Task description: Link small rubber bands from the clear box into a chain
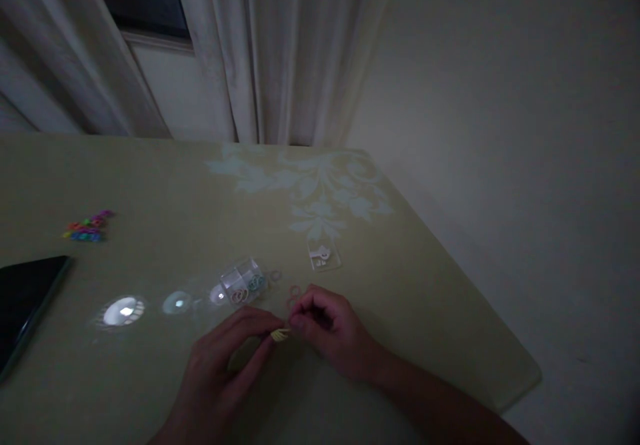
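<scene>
My left hand (220,371) and my right hand (333,328) meet low in the middle of the picture, over a pale green table (150,185). Between their fingertips they pinch a small yellow band or loop (280,333); the light is too dim to name it surely. Just beyond the fingers lie a few loose pink rubber bands (294,293). A small clear plastic box (243,281) with bands in it stands behind my left hand.
A small clear packet with white pieces (324,257) lies further back. A pile of coloured bands (86,227) sits at the far left, with a dark tablet or phone (23,298) at the left edge. Curtains and a wall stand behind; the table's right edge runs diagonally.
</scene>
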Available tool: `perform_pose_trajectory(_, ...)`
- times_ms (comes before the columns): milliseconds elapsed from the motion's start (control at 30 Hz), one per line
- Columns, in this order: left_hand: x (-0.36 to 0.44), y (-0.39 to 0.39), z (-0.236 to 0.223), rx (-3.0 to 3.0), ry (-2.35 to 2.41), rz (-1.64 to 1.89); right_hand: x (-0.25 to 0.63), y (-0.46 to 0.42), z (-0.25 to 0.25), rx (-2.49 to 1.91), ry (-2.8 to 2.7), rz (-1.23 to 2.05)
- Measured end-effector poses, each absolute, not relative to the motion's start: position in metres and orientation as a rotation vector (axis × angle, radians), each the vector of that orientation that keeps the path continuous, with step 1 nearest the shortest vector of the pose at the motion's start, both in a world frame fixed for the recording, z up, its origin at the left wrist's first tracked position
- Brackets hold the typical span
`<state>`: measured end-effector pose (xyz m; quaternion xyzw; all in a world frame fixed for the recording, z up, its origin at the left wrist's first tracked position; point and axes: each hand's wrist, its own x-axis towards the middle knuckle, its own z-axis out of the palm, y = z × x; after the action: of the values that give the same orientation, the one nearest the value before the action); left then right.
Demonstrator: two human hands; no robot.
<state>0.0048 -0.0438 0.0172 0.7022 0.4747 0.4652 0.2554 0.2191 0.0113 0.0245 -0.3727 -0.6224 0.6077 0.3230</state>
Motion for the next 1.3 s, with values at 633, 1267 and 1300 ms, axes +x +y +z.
perform_pose_trajectory(633, -0.061, -0.007, 0.007, 2.039, 2.05, 1.26, 0.222, 0.015, 0.023, -1.019, -1.815, 1.301)
perform_pose_trajectory(1267, -0.032, -0.031, -0.006, 2.532, 1.611, 0.959, 0.241, 0.022, 0.028, -1.148, -2.853, 0.542)
perform_pose_trajectory(1300, -0.025, -0.036, -0.009, 2.546, 1.511, 0.897, 0.24, 0.022, 0.027, -1.154, -2.838, 0.528)
